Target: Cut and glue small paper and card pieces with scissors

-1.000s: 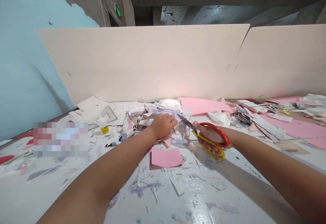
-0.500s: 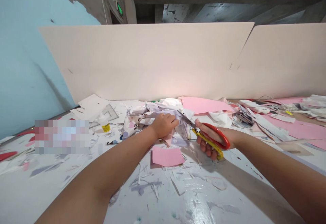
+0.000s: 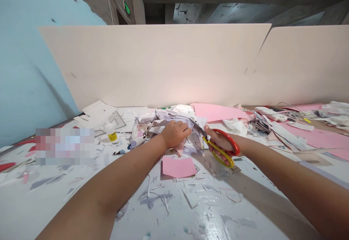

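Observation:
Red and yellow scissors (image 3: 235, 146) are in my right hand (image 3: 220, 142), with fingers through the loops. Their metal blades (image 3: 198, 126) point up and left over crumpled lavender paper (image 3: 195, 136), close to my left hand's fingertips. My left hand (image 3: 177, 133) is closed, knuckles up, on the crumpled paper; its thumb and exact pinch are hidden. Left of it lies a crumpled white piece with a floral print (image 3: 139, 132). A small pink paper rectangle (image 3: 179, 167) lies on the table just in front of my left hand.
A large pink sheet (image 3: 218, 112) rests at the back against a pale partition board (image 3: 163, 65). On the left stands a small bottle with a yellow label (image 3: 112, 136). Paper scraps litter the white table (image 3: 163, 222). White cables (image 3: 294, 115) and more paper lie at right.
My right hand and the scissors have shifted slightly left and up, closer to my left hand, and the yellow loop has turned. My left hand stays in place on the crumpled paper.

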